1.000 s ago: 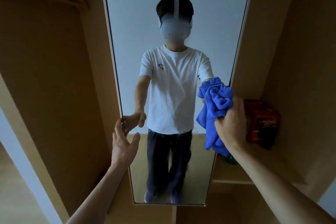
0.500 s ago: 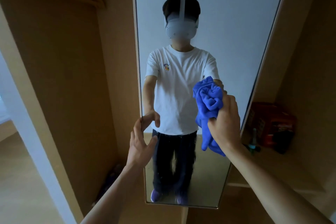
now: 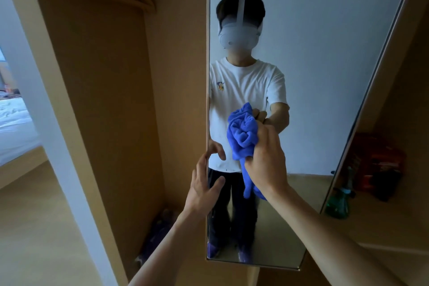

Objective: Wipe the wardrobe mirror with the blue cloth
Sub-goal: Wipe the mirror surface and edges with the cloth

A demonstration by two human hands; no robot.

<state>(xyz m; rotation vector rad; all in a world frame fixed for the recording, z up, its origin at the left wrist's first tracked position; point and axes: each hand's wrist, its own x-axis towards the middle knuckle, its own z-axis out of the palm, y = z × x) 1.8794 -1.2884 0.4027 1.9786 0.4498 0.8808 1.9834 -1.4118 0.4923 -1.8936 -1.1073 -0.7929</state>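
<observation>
Right hand (image 3: 264,165): grip closed round the bunched cloth (image 3: 242,130), which bulges above and left of the knuckles against the mirror (image 3: 325,53), with a tail hanging below. Left hand (image 3: 204,186): grip wide, straight fingers touching the mirror's left edge.

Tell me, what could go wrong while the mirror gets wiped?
1. The left hand rests bare on the left edge of the wardrobe mirror, so it may leave fingerprints on the glass.
2. The right hand holds the blue cloth bunched up, a tail hanging down, so it may clean only a narrow stripe.
3. If the wardrobe mirror swings, it might bump the green bottle by its right edge.
</observation>
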